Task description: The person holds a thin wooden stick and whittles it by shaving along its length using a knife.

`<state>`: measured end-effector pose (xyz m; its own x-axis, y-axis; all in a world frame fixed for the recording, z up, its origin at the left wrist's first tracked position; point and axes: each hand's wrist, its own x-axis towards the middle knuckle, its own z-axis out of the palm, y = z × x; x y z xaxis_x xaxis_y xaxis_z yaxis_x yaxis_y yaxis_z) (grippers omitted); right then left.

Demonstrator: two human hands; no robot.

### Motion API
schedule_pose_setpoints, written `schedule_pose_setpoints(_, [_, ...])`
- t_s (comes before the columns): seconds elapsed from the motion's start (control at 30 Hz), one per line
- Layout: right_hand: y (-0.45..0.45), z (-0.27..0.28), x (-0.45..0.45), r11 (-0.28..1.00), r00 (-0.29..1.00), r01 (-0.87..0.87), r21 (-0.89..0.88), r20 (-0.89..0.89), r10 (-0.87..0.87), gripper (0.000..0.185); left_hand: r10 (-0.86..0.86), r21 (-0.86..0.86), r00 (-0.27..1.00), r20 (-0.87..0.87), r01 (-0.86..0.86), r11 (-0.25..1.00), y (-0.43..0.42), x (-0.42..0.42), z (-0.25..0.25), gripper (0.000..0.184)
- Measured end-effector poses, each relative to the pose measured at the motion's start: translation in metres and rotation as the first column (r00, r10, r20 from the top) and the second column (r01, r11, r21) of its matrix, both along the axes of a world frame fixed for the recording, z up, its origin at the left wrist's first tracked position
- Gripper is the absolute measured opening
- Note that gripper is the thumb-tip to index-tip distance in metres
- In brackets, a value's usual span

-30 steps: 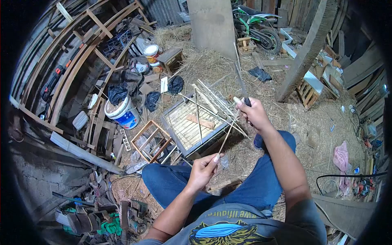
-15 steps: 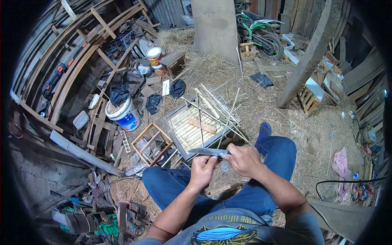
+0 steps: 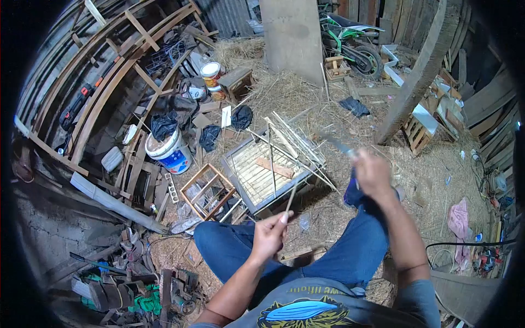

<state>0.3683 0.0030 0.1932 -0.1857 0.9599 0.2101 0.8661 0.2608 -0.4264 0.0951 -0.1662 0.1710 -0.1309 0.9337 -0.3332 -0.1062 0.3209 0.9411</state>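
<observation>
One thin stick (image 3: 291,197) sits pinched in the left hand (image 3: 269,236), near the slatted frame (image 3: 239,186), its far end jutting forward, seemingly to leave it clear; the right hand (image 3: 373,174) is closed around a blurred knife (image 3: 344,148), pointing away, likely for safety.

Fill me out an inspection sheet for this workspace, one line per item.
Surface: straw-strewn floor; on it a slat-topped box bearing a wood offcut and loose sticks.
Job's things: thin stick and knife, apart; the knife is motion-blurred.
Grips: left grip closed on the stick; right grip, blurred, holding the knife.
Clutter: black plastic bags, a labelled bucket, a pink cloth.
Cables: black cable curving at the right; its ends are unclear.
Surroundings: wooden post, motorbike, corrugated sheet at the back.
</observation>
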Motion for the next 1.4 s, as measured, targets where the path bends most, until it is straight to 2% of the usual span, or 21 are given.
schedule_pose_setpoints(0.03, [-0.014,-0.002,-0.012,0.993,0.994,-0.111,0.049,-0.012,0.112,0.04,0.03,-0.049,0.997,0.066,-0.027,0.998,0.006,0.001,0.003,0.035])
schedule_pose_setpoints(0.1, [-0.047,0.002,-0.045,0.934,0.932,-0.355,0.025,-0.061,0.356,0.046,0.026,-0.012,0.997,0.076,-0.025,1.0,0.018,0.005,0.012,0.032])
schedule_pose_setpoints(0.13, [-0.061,0.011,-0.058,0.905,0.903,-0.422,-0.057,-0.108,0.415,0.046,0.029,0.016,0.996,0.08,-0.03,0.999,0.019,0.007,0.014,0.032])
schedule_pose_setpoints(0.2, [-0.075,0.007,-0.075,0.867,0.853,-0.499,0.01,-0.169,0.493,0.037,-0.02,0.044,0.998,0.053,0.018,0.999,0.018,0.001,-0.001,0.034])
schedule_pose_setpoints(0.27, [-0.077,0.005,-0.08,0.854,0.838,-0.52,0.001,-0.192,0.511,0.035,-0.005,0.155,0.995,-0.098,0.02,0.988,0.018,0.006,-0.002,0.036])
schedule_pose_setpoints(0.43, [-0.074,0.007,-0.076,0.858,0.853,-0.513,0.018,-0.098,0.512,0.036,-0.024,0.199,0.993,-0.111,0.046,0.979,0.016,0.008,0.003,0.032])
schedule_pose_setpoints(0.5, [-0.07,0.007,-0.072,0.859,0.857,-0.511,0.028,-0.054,0.512,0.036,-0.022,0.233,0.976,-0.216,0.073,0.97,0.019,0.007,-0.001,0.031])
schedule_pose_setpoints(0.63, [-0.06,0.004,-0.064,0.857,0.856,-0.516,-0.006,0.031,0.516,0.037,-0.039,0.233,0.983,-0.18,0.081,0.969,0.024,0.009,-0.012,0.032])
schedule_pose_setpoints(0.7, [-0.056,0.0,-0.06,0.861,0.859,-0.509,-0.02,0.058,0.509,0.037,-0.047,0.147,0.996,-0.072,0.057,0.988,0.03,0.013,-0.013,0.03])
schedule_pose_setpoints(0.73, [-0.052,-0.003,-0.056,0.869,0.867,-0.495,-0.018,0.062,0.495,0.037,-0.047,0.148,0.996,-0.071,0.057,0.987,0.032,0.014,-0.011,0.03])
schedule_pose_setpoints(0.8, [-0.048,-0.005,-0.051,0.878,0.876,-0.478,-0.015,0.065,0.478,0.037,-0.015,0.043,0.999,-0.04,0.016,0.999,0.034,0.017,-0.004,0.03])
schedule_pose_setpoints(0.97, [-0.042,-0.012,-0.046,0.891,0.882,-0.452,-0.054,0.125,0.455,0.037,-0.025,-0.013,0.999,0.02,0.026,1.0,0.041,0.022,-0.005,0.029])
schedule_pose_setpoints(1.03, [-0.037,-0.012,-0.042,0.901,0.875,-0.406,-0.152,0.219,0.431,0.036,-0.028,-0.011,0.999,0.034,0.029,1.0,0.04,0.02,-0.007,0.03])
schedule_pose_setpoints(1.07, [-0.008,-0.039,-0.031,0.969,0.901,-0.099,-0.228,0.393,0.184,0.035,-0.027,-0.046,0.999,0.017,0.028,0.999,0.033,0.017,-0.005,0.031])
schedule_pose_setpoints(1.1, [0.017,-0.054,0.01,0.996,0.961,-0.05,-0.07,0.268,0.067,0.034,-0.026,-0.08,1.0,-0.001,0.026,0.996,0.025,0.013,-0.005,0.032])
schedule_pose_setpoints(1.13, [0.027,-0.04,0.036,0.997,0.969,0.063,-0.035,0.241,-0.053,0.035,-0.04,-0.09,0.997,-0.064,0.034,0.995,0.014,0.006,-0.006,0.032])
schedule_pose_setpoints(1.2, [0.023,-0.028,0.044,0.989,0.969,0.056,-0.133,0.245,-0.022,0.036,0.02,-0.129,0.999,0.034,-0.016,0.992,0.003,-0.004,-0.016,0.033])
schedule_pose_setpoints(1.27, [0.005,-0.019,0.023,0.999,0.994,-0.033,0.017,0.103,0.031,0.036,0.012,-0.124,0.999,0.049,-0.006,0.992,0.006,-0.007,-0.018,0.034])
schedule_pose_setpoints(1.33, [-0.025,-0.011,-0.011,0.971,0.978,-0.194,-0.137,0.057,0.203,0.034,0.007,-0.104,0.998,0.069,0.0,0.995,0.014,-0.004,-0.016,0.034])
schedule_pose_setpoints(1.37, [-0.041,-0.019,-0.028,0.95,0.956,-0.292,-0.108,-0.048,0.289,0.037,-0.013,-0.104,0.997,0.078,0.021,0.994,0.016,-0.001,-0.01,0.035])
schedule_pose_setpoints(1.4, [-0.055,-0.015,-0.043,0.916,0.925,-0.379,-0.134,-0.074,0.372,0.041,-0.033,-0.104,0.996,0.084,0.042,0.994,0.017,0.001,-0.005,0.035])
